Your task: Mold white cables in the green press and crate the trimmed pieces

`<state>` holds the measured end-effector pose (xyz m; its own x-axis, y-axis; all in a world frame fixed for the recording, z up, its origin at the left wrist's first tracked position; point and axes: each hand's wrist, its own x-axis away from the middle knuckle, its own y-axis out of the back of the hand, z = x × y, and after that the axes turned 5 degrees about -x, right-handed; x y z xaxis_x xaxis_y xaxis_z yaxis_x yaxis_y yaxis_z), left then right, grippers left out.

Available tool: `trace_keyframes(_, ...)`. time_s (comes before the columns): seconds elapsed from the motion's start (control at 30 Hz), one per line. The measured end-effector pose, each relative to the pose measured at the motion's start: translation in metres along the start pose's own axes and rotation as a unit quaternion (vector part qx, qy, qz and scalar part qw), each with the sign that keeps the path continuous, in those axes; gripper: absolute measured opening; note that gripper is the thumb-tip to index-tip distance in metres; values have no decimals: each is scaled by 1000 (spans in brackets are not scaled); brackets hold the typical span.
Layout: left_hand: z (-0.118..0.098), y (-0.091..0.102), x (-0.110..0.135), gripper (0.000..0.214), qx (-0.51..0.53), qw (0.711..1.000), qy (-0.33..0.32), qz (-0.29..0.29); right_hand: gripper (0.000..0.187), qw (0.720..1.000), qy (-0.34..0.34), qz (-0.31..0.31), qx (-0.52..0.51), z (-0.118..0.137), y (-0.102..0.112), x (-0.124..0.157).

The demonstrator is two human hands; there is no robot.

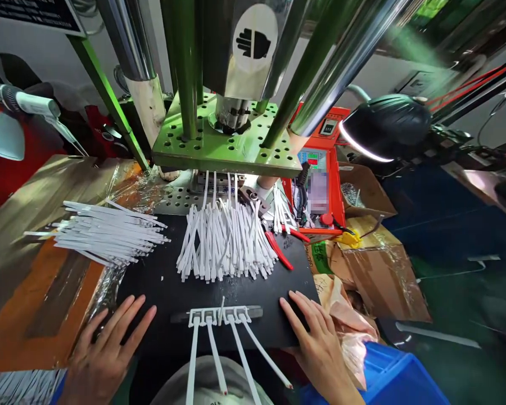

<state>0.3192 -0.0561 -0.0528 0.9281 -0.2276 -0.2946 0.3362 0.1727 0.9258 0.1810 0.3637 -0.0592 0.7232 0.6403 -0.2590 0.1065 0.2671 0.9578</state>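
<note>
My left hand (105, 351) lies flat and open on the near left corner of a black mat (168, 292), holding nothing. My right hand (316, 337) rests flat and open on the mat's near right edge, also empty. Between my hands sits a dark jig bar (253, 313) holding several white cable pieces (219, 343) whose tails run toward me. A pile of white cable pieces (225, 242) lies mid-mat under the green press plate (223, 149). A second bundle of white strips (105, 233) lies to the left.
Red-handled cutters (278, 250) lie right of the pile. A red control box (320, 169) stands behind them. Cardboard boxes (375, 270) and a blue bin (388, 377) are at the right. A black lamp (383, 126) hangs at upper right. Chrome press columns rise above.
</note>
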Motion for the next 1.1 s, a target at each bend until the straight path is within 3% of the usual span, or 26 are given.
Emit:
trace_keyframes(0.47,-2,7,-2,69,8,1000,5,21,78,999,-21,29,-29,6,4,-1)
trace_keyframes(0.67,-2,14,-5,67,40,998,13,39,67,997,-39,41,-52,9,15,-4)
trace_keyframes(0.8,-13,23,-33,62,117,993,-15,19,56,978,5,29,-206,30,28,-29)
trace_keyframes(0.93,-27,22,-67,34,178,983,-47,8,32,948,42,16,-316,50,24,-63)
trace_keyframes(1.1,-27,14,-85,25,251,963,-83,48,23,913,102,100,-382,37,19,-99)
